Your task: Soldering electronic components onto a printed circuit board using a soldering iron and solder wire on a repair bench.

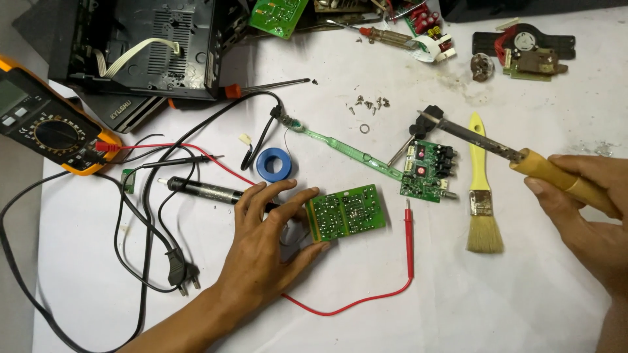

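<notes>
My left hand [265,235] grips the left edge of a small green circuit board [347,212], solder side up, on the white table. My right hand [582,209] holds a soldering iron [497,147] by its yellow handle. The iron's dark tip points up and left and hovers above a second small green board [428,170] that carries black parts. A metal desoldering pump [209,191] lies just behind my left hand. A red probe [408,229] with its red lead lies to the right of the held board.
A yellow-handled brush [483,196] lies between the boards and my right hand. A blue tape roll [273,163], an orange multimeter [46,124], a black mains cord with plug [180,271], loose screws [369,104] and an opened black device case [150,46] sit around.
</notes>
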